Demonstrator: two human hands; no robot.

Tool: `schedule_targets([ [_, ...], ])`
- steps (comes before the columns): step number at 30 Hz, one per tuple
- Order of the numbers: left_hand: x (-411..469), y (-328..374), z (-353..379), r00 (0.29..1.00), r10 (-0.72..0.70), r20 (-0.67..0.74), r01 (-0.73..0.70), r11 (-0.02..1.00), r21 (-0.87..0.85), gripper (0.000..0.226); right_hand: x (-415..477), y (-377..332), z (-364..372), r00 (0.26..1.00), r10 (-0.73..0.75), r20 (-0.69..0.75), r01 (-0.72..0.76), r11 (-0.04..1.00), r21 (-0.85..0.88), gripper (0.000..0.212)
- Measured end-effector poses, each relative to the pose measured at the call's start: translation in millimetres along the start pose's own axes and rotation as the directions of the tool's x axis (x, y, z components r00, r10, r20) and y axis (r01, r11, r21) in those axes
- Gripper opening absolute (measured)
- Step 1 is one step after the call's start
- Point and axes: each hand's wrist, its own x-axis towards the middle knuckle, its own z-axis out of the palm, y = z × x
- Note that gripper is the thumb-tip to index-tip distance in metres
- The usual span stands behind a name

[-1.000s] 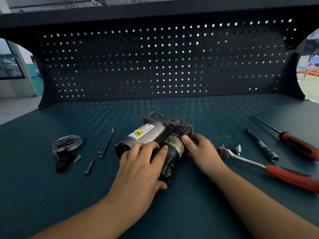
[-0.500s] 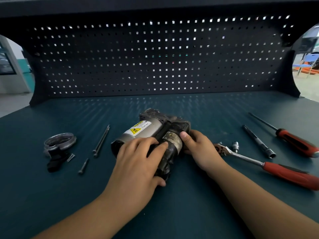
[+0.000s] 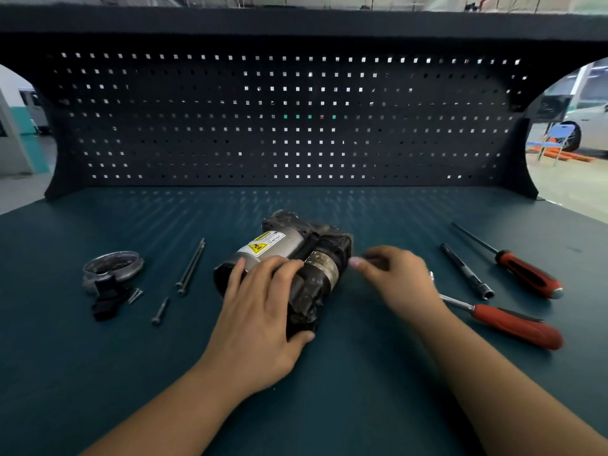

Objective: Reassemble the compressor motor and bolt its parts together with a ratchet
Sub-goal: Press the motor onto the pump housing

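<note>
Early days: left hand (image 3: 260, 311) clasps the compressor motor (image 3: 276, 248) on the bench (image 3: 98, 373). Right hand (image 3: 394, 278) hovers just right of it, loosely curled, seemingly empty. Long bolts (image 3: 190, 264) and end cap (image 3: 112, 268) lie left of the motor, unfitted; ratchet (image 3: 513, 324) lies right, not yet in hand.

left hand (image 3: 260, 311) and right hand (image 3: 398, 278) are bare, as are both forearms (image 3: 171, 409), with short rounded fingernails (image 3: 310, 336)
</note>
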Motion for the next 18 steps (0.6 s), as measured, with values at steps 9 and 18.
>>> schedule_targets([
  [9, -3.0, 2.6, 1.6, 0.998, -0.038, -0.044, 0.037, 0.999, -0.027, 0.093, -3.4, 18.4, -14.7, 0.974, 0.223, 0.042, -0.171, 0.846, -0.505, 0.050],
  [18, -3.5, 3.3, 1.7, 0.997, -0.009, -0.082, 0.014, 0.998, 0.062, 0.094, 2.3, 27.8, -18.6, 0.977, 0.206, 0.052, -0.147, 0.832, -0.535, 0.035],
])
